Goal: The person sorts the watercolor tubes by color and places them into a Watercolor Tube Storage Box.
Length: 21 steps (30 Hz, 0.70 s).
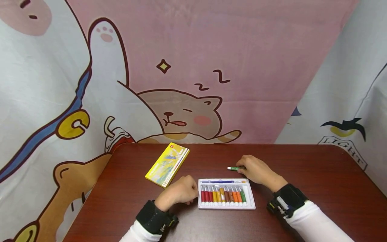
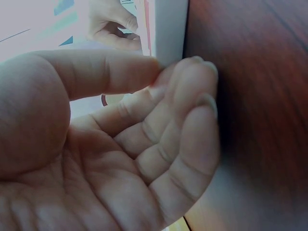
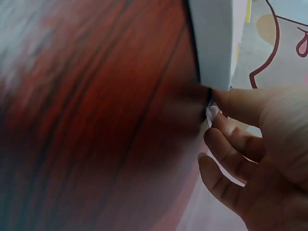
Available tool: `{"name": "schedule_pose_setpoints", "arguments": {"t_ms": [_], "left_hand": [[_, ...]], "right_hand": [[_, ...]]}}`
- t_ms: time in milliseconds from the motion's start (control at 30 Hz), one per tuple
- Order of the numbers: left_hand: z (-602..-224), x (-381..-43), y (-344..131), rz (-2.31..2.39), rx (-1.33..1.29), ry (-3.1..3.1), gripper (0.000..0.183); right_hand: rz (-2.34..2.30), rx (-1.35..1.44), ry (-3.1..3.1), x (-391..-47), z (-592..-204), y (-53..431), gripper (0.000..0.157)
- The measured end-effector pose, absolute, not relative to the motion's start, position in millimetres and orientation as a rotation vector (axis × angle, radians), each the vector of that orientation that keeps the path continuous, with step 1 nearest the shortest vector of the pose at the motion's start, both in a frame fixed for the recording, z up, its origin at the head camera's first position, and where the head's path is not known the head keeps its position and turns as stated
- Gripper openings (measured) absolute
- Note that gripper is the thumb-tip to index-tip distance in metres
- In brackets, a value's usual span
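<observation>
A white plastic tray (image 1: 226, 207) of small paint tubes lies on the table, its tubes red, yellow, brown, orange and green. Along its far side lies a blue-handled paintbrush (image 1: 222, 182). My left hand (image 1: 182, 190) is at the tray's left edge; the left wrist view has thumb and forefinger pinching the white edge (image 2: 169, 33), the other fingers curled. Beyond the tray's far right corner, my right hand (image 1: 257, 169) pinches a green paint tube (image 1: 234, 168), its white cap pointing left. In the right wrist view the tube's flat, shiny end (image 3: 211, 114) shows between the fingertips.
A yellow paint box (image 1: 167, 164) lies slanted behind my left hand. The dark red-brown tabletop (image 1: 326, 188) ends at a cartoon-printed cloth (image 1: 257, 67) hanging behind it. Black straps with cameras (image 1: 287, 201) sit on both wrists.
</observation>
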<state>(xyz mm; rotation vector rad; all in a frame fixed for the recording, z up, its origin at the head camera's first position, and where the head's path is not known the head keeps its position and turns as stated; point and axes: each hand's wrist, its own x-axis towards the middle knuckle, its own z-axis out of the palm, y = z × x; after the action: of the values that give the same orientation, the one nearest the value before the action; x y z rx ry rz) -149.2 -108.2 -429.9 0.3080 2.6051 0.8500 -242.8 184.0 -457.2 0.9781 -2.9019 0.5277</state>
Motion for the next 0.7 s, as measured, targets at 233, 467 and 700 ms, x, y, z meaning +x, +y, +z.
{"name": "schedule_pose_setpoints", "arguments": {"t_ms": [233, 467, 700], "left_hand": [[-430, -149, -109, 0.853, 0.313, 2.606, 0.024], [-429, -149, -108, 0.852, 0.309, 2.605, 0.024], [-429, -149, -108, 0.849, 0.310, 2.605, 0.024]], "right_hand": [[0.454, 0.964, -2.842, -247, -458, 205, 0.016], [0.368, 0.901, -2.842, -254, -455, 230, 0.025], [0.396, 0.559, -2.859, -255, -451, 235, 0.011]]}}
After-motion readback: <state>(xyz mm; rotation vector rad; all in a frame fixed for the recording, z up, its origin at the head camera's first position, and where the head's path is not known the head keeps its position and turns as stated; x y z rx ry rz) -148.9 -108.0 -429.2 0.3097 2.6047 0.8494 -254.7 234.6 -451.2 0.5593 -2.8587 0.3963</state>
